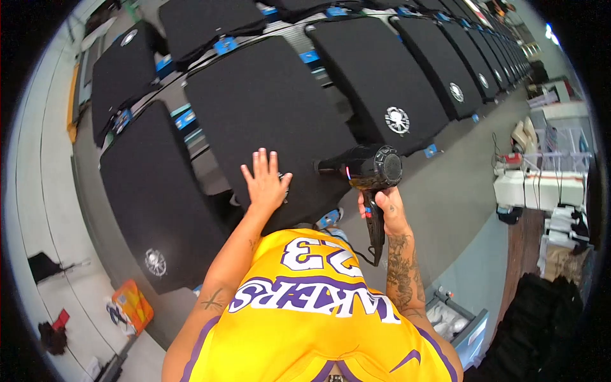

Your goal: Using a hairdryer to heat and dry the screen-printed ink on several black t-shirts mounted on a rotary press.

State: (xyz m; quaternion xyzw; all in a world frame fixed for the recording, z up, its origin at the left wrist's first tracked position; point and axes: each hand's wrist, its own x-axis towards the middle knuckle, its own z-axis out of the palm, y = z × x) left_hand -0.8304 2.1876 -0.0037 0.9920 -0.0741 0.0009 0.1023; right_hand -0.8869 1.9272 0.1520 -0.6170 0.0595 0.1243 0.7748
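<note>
A black hair dryer (360,167) is gripped by its handle in my right hand (391,210), its nozzle pointing left over a piece of black fabric (272,100) stretched flat on a board in front of me. On the lower part of that fabric lies my left hand (266,184), palm down with fingers spread. The hand partly covers a white print there. A cord hangs from the dryer's handle. Whether the dryer is running cannot be told.
Neighbouring boards carry black fabric with round white prints (397,120) (155,262), in long rows running to the upper right. Blue clamps (185,119) sit between them. An orange bag (132,305) stands lower left; a grey bin (448,317) and a black fabric pile (530,324) are lower right.
</note>
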